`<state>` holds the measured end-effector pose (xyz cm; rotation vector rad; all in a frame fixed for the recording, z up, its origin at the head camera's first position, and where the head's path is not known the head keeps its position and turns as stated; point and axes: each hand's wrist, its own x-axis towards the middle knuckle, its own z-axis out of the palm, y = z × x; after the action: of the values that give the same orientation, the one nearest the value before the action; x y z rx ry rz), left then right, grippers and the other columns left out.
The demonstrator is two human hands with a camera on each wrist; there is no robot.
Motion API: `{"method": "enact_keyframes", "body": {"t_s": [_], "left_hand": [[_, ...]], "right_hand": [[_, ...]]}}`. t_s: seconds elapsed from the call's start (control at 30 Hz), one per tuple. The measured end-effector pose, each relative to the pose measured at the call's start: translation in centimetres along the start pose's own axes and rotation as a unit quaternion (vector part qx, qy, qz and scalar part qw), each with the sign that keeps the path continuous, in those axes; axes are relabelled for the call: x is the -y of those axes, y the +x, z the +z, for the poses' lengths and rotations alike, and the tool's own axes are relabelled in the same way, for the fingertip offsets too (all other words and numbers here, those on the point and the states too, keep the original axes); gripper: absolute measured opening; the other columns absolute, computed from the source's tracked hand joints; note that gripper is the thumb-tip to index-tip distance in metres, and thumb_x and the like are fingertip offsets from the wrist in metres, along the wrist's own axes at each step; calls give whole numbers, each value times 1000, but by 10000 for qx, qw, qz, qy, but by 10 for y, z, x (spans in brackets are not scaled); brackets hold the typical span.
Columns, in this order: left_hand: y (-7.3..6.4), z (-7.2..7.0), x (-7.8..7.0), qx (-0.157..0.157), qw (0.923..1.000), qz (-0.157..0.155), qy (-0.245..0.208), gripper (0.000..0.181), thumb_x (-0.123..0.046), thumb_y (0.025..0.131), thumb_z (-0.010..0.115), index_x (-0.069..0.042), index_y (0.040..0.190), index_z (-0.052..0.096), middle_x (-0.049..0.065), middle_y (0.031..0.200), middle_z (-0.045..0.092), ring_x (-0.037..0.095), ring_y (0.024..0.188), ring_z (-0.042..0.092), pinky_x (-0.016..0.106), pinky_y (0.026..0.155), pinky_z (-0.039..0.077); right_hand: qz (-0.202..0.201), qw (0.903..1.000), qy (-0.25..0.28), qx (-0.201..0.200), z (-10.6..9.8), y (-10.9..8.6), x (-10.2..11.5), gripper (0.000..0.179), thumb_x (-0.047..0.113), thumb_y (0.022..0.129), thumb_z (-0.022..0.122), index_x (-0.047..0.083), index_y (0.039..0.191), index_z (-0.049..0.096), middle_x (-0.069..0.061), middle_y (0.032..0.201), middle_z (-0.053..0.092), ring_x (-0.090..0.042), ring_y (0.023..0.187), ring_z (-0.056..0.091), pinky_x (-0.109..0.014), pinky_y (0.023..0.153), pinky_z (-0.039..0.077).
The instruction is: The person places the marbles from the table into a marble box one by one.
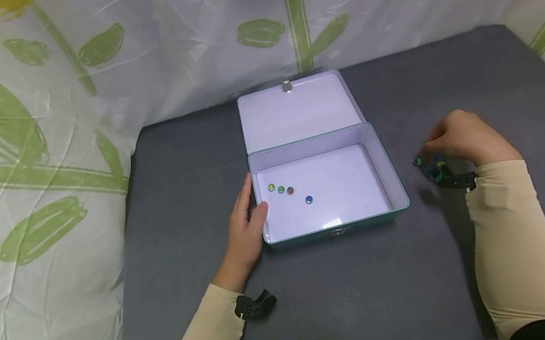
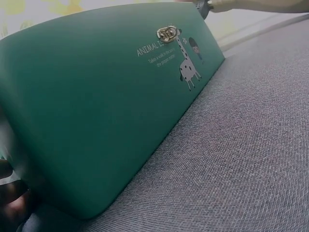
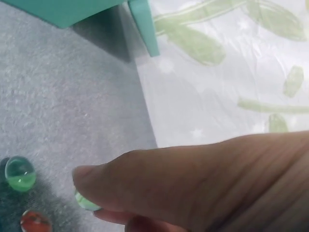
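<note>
An open metal box point(image 1: 336, 224), green outside and white inside, stands on the table with several small glass marbles in it, among them a blue marble point(image 1: 309, 200) and a brown one point(image 1: 290, 191). My left hand point(image 1: 244, 242) rests against the box's left wall, fingers fairly straight, thumb at the rim. To the right of the box, my right hand point(image 1: 463, 138) pinches a pale green marble point(image 3: 86, 202) between thumb and finger, low over the table. Close to it lie a green marble point(image 3: 21, 174) and a red one point(image 3: 36, 221). The palm hides other marbles partly.
The box's lid point(image 1: 299, 110) is tipped back toward the flowered curtain point(image 1: 190, 41). A clasp point(image 2: 167, 33) and a giraffe print point(image 2: 189, 67) mark the box's front. Grey cloth covers the table point(image 1: 355, 298).
</note>
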<state>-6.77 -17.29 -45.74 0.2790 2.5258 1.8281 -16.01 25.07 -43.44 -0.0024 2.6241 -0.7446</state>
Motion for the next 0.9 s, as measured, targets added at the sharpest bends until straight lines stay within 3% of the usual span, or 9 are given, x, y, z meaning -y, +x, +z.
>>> {"method": "enact_keyframes", "body": {"t_s": [0.17, 0.37, 0.63, 0.9], "left_hand": [[0, 0, -1, 50, 10000, -55, -6, 60, -8, 100, 44, -2, 155, 20, 16, 159, 24, 23, 144, 25, 46, 114, 23], [0, 0, -2, 40, 10000, -78, -26, 60, -8, 100, 44, -2, 155, 20, 16, 159, 24, 21, 143, 25, 42, 115, 21], [0, 1, 0, 1, 10000, -57, 19, 60, -8, 100, 45, -2, 155, 21, 16, 159, 25, 22, 145, 25, 45, 115, 21], [0, 0, 2, -23, 10000, 8, -30, 60, -7, 100, 45, -1, 155, 21, 20, 157, 27, 26, 142, 29, 46, 113, 24]], "right_hand": [[-93, 9996, -22, -262, -2, -2, 3, 38, 35, 84, 72, 1, 103, 75, -21, 108, 69, -36, 101, 61, -52, 78, 48], [-195, 9988, -77, -443, -5, -3, 14, 35, 32, 88, 68, 1, 102, 75, -22, 106, 70, -33, 91, 62, -47, 70, 49], [-379, 9974, 36, -604, -6, -6, 32, 39, 35, 91, 65, 1, 107, 73, -23, 111, 68, -37, 102, 61, -53, 80, 48], [-655, 9930, 227, -962, -5, -15, 62, 38, 39, 91, 66, 6, 107, 74, -15, 104, 71, -29, 94, 63, -49, 77, 48]]}}
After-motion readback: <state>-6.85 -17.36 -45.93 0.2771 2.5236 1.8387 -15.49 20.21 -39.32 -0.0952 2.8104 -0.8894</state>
